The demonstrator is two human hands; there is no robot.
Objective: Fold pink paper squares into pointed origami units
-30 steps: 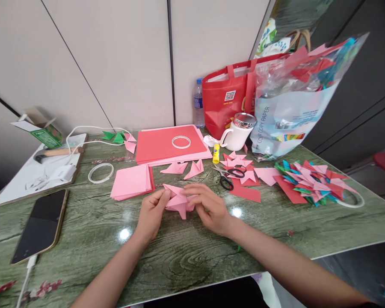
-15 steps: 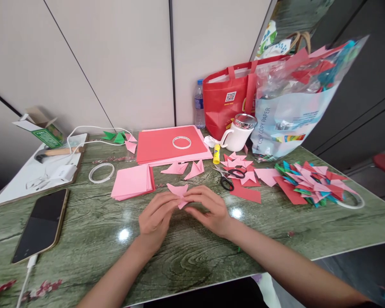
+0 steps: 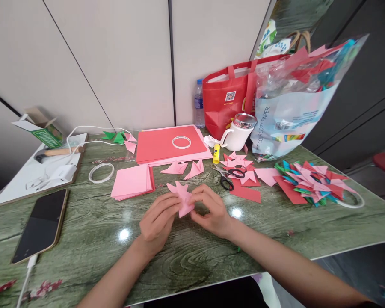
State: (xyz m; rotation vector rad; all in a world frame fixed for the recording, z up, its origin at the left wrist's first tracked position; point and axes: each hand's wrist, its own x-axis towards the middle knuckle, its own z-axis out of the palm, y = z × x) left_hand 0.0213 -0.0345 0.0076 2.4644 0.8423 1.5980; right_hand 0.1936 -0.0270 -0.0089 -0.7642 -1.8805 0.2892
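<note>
A small folded pink paper piece [image 3: 182, 198] is held between both my hands just above the green wood-grain table [image 3: 93, 239]. My left hand [image 3: 158, 220] pinches its left edge with curled fingers. On its right edge my right hand [image 3: 211, 211] is closed, thumb and fingertips pressing the fold. A stack of pink square sheets [image 3: 132, 181] lies just behind my left hand. Two folded pink triangles [image 3: 184, 168] rest behind the piece.
Scissors [image 3: 227, 176], a yellow glue stick [image 3: 216, 153], a white mug [image 3: 238, 131], red paper sheets with a tape ring [image 3: 170, 145], another tape ring [image 3: 100, 172], a phone [image 3: 41, 225], a pile of folded coloured pieces [image 3: 311, 182], a red bag [image 3: 226, 98] and a plastic paper bag [image 3: 295, 94].
The pink piece has been folded smaller and turned; my hands closed in on it, and it now stands more upright between my fingertips.
</note>
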